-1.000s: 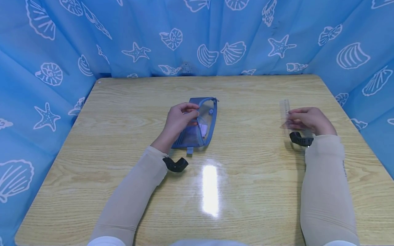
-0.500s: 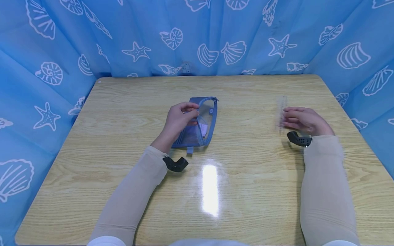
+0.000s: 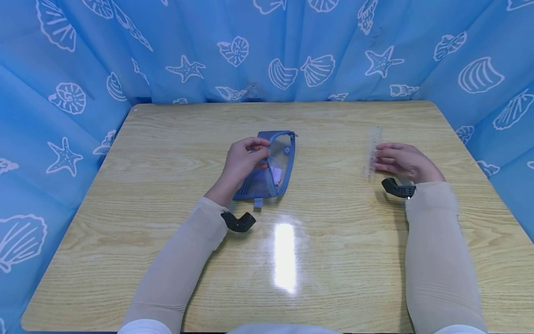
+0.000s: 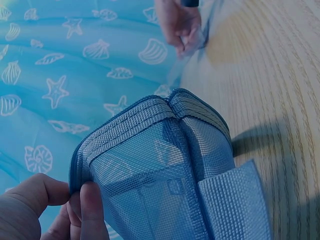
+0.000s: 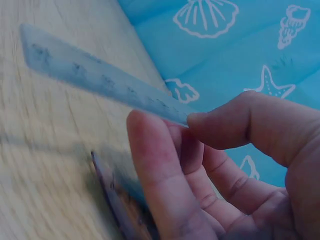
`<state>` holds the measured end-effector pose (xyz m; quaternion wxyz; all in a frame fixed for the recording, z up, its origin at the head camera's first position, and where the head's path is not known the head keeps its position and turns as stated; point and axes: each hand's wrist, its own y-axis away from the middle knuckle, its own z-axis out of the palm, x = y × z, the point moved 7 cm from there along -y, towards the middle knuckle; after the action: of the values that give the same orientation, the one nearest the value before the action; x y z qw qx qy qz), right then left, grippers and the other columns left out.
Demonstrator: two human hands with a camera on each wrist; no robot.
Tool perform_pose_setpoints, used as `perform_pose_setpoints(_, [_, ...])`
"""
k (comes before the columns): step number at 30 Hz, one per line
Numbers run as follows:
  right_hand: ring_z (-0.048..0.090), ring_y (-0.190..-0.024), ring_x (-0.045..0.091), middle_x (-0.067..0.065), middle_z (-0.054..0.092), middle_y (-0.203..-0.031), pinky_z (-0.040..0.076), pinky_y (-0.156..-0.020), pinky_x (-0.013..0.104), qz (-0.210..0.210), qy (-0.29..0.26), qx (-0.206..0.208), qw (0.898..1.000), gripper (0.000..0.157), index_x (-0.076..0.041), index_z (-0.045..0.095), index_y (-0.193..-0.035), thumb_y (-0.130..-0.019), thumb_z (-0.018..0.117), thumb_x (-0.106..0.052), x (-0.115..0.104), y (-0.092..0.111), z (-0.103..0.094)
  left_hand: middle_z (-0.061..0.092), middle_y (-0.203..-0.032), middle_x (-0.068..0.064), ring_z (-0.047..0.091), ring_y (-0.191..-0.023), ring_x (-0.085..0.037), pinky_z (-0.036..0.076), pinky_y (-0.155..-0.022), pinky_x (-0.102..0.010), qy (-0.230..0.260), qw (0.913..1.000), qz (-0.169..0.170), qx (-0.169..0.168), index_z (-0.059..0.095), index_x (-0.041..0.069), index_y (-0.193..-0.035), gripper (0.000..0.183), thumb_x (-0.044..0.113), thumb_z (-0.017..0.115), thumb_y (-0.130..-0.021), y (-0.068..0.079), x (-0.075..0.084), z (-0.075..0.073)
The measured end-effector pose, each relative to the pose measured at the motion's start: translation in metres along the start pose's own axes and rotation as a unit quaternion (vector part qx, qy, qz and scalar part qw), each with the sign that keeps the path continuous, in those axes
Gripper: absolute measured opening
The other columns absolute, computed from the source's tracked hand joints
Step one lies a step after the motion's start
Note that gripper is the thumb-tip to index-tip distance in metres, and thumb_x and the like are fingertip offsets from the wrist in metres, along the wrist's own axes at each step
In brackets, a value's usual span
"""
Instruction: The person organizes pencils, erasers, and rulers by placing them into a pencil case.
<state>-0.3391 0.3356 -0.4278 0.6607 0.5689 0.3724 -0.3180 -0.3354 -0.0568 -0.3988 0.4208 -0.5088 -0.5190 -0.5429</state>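
Note:
My left hand [image 3: 244, 160] pinches the upper edge of a blue mesh zip pencil case [image 3: 256, 188] lying at the table's middle. In the left wrist view the thumb and a finger grip its zipper edge [image 4: 75, 175], and the mouth gapes. A pale lilac item [image 3: 276, 176] shows inside the case. To the right, my right hand [image 3: 406, 163] holds a clear ruler [image 5: 100, 80] between thumb and fingers, raised off the table. Beneath the index finger, a pointed, dark-edged piece [image 5: 107, 192] shows in the right wrist view; its kind is unclear.
Wood-grained table [image 3: 333, 260] spreads under both arms. A blue curtain [image 3: 267, 51] with white shells hangs behind and along both sides. Each wrist wears a black camera mount, such as the left one [image 3: 238, 222]. Glare shines on the front middle of the table.
My right hand has moved left toward the pencil case, carrying the ruler. My left hand and the pencil case have stayed almost in place.

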Motion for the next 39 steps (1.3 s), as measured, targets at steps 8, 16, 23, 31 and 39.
perform_pose_setpoints(8, [0.07, -0.086, 0.009, -0.002, 0.068, -0.094, 0.059, -0.083, 0.022, -0.013, 0.024, -0.012, 1.0, 0.043, -0.002, 0.036, -0.139, -0.101, 0.053, -0.01, -0.004, -0.007, 0.023, 0.061, -0.098, -0.006, 0.062, -0.083, -0.019, 0.062, -0.071, -0.03, -0.002, 1.0, 0.003, 0.0, 0.07, 0.009, -0.11, 0.019, 0.01, 0.066, -0.091, 0.001, 0.001, -0.001])
perform_pose_setpoints(16, [0.071, -0.081, 0.013, 0.003, 0.066, -0.091, 0.061, -0.077, 0.024, -0.023, 0.02, -0.026, 0.999, 0.024, -0.001, 0.048, -0.122, -0.099, 0.055, -0.006, 0.0, -0.021, 0.052, 0.061, -0.097, -0.006, 0.062, -0.083, -0.019, 0.062, -0.071, -0.029, 0.003, 1.0, 0.004, 0.001, 0.07, 0.008, -0.11, 0.019, 0.009, 0.066, -0.091, 0.001, 0.003, 0.0])
perform_pose_setpoints(23, [0.069, -0.083, 0.013, 0.005, 0.065, -0.092, 0.061, -0.076, 0.025, -0.032, 0.018, -0.06, 0.998, 0.027, 0.002, 0.045, -0.124, -0.098, 0.054, -0.003, 0.0, -0.024, 0.072, 0.061, -0.096, -0.006, 0.062, -0.083, -0.018, 0.063, -0.071, -0.03, 0.006, 1.0, 0.007, 0.001, 0.07, 0.006, -0.11, 0.019, 0.007, 0.065, -0.091, 0.001, 0.004, 0.0])
perform_pose_setpoints(31, [0.068, -0.084, 0.013, 0.006, 0.063, -0.094, 0.061, -0.077, 0.024, -0.026, 0.015, -0.098, 0.995, 0.026, 0.003, 0.043, -0.124, -0.099, 0.051, 0.0, 0.003, -0.027, 0.099, 0.061, -0.096, -0.006, 0.062, -0.082, -0.018, 0.062, -0.07, -0.029, 0.005, 1.0, 0.003, 0.002, 0.07, 0.006, -0.11, 0.019, 0.007, 0.065, -0.091, 0.002, 0.004, 0.0])
perform_pose_setpoints(39, [0.064, -0.089, 0.011, 0.006, 0.057, -0.102, 0.059, -0.081, 0.023, -0.037, 0.072, -0.129, 0.988, 0.032, 0.006, 0.039, -0.13, -0.101, 0.048, -0.003, 0.01, -0.033, 0.128, 0.061, -0.097, -0.006, 0.062, -0.083, -0.018, 0.062, -0.071, -0.029, -0.005, 1.0, 0.001, 0.004, 0.069, 0.005, -0.114, 0.023, 0.009, 0.067, -0.091, 0.001, 0.003, 0.0])
